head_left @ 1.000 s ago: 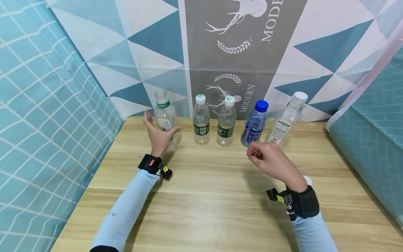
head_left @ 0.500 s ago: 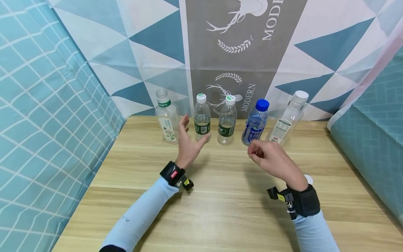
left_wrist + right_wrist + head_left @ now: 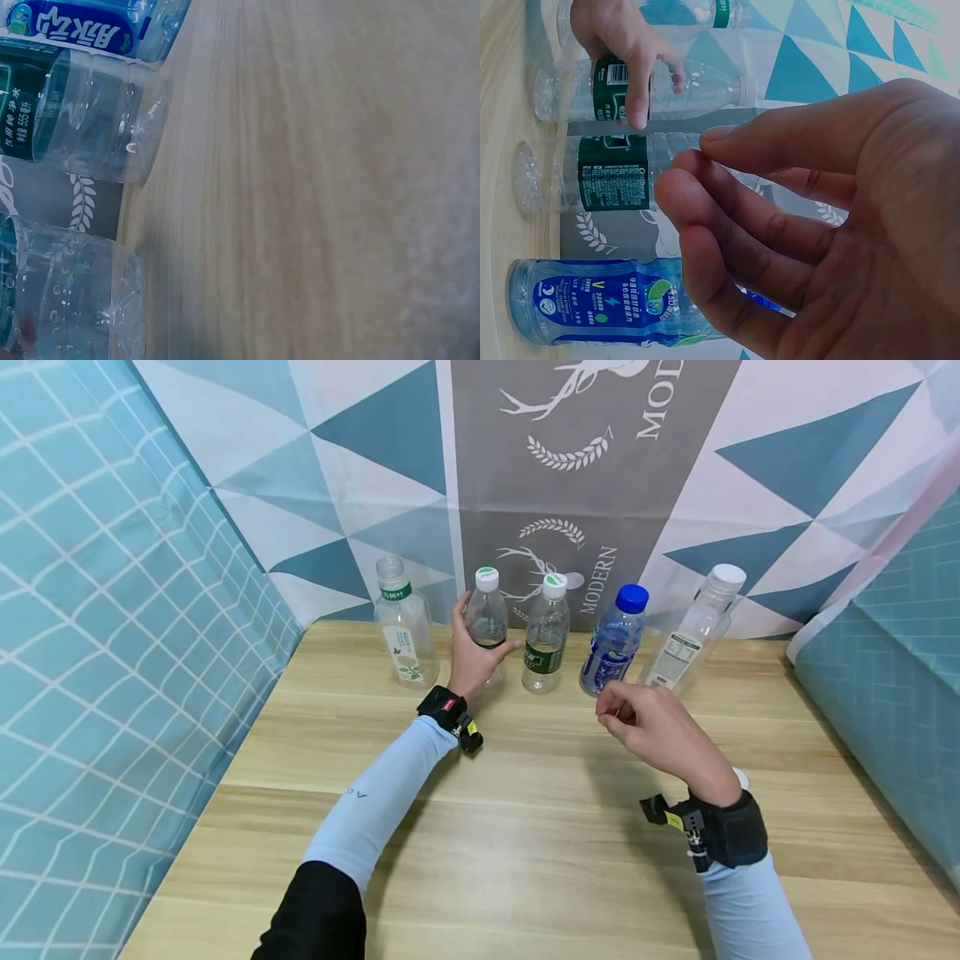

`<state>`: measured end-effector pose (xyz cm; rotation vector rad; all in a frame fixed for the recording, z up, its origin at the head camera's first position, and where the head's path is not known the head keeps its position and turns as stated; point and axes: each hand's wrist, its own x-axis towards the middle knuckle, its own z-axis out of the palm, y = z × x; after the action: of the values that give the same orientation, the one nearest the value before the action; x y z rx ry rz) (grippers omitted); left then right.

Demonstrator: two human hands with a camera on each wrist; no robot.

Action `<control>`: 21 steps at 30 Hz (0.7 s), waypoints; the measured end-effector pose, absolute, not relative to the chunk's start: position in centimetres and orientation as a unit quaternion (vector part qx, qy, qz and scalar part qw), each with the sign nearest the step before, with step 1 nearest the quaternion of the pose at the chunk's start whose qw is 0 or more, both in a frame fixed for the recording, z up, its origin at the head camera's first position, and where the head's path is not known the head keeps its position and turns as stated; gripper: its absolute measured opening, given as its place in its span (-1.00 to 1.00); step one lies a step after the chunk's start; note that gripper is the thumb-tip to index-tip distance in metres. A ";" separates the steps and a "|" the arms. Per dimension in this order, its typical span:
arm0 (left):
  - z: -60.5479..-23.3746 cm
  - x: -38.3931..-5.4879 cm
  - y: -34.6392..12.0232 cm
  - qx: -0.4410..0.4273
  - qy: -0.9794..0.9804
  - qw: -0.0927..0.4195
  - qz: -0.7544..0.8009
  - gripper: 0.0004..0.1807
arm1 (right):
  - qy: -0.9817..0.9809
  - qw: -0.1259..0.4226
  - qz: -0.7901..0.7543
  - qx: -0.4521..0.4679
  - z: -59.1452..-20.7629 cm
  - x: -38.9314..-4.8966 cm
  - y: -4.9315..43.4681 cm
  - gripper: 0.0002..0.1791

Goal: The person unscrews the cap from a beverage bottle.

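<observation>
My left hand [image 3: 474, 662] stands around a clear bottle [image 3: 491, 614] with a white cap and green label. Its thumb points straight past the bottle's front; the other fingers lie on the far left side, partly hidden. A similar bottle [image 3: 545, 647] stands just to the right. My right hand [image 3: 660, 722] hovers before the blue-capped bottle [image 3: 611, 647], fingers loosely curled and thumb tip near the index finger. Nothing shows between its fingers in the right wrist view. In the left wrist view, the lower part of the left hand's bottle [image 3: 71, 292] appears at bottom left.
An uncapped clear bottle [image 3: 408, 639] with a green neck band stands at the left. At the right, a tall white-capped bottle [image 3: 686, 639] stands at the back. A round white thing [image 3: 742, 778] is partly hidden by the right wrist. Patterned cloth [image 3: 555, 485] backs the wooden table [image 3: 510, 827].
My left hand has moved right, from the uncapped bottle to the first green-labelled bottle. The uncapped bottle's label has turned toward the front. The right hand has stayed nearly still.
</observation>
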<state>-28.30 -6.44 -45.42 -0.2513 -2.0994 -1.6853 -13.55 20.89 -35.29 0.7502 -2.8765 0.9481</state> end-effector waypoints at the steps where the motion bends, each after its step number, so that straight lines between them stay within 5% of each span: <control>1: -45.4 -28.5 -6.4 -0.092 -0.758 0.217 -0.608 0.21 | -0.922 0.010 0.303 0.240 -35.2 -13.6 20.9 -0.87; 9: -44.7 -26.1 -7.4 -0.111 -0.771 0.211 -0.590 -0.08 | -0.920 0.012 0.302 0.249 -35.3 -13.6 20.8 -0.88; 18: -42.0 -17.7 -8.0 -0.202 -0.764 0.202 -0.578 -0.12 | -0.920 0.018 0.302 0.248 -35.1 -13.1 20.1 -0.93; 21: -41.5 -14.8 -7.7 -0.224 -0.781 0.177 -0.555 -0.11 | -0.918 0.032 0.313 0.243 -34.6 -12.4 19.5 -0.81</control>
<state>-14.80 -7.70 -41.50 -0.6339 -2.2118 -1.5710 -12.45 19.55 -34.61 0.7484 -2.8260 0.9634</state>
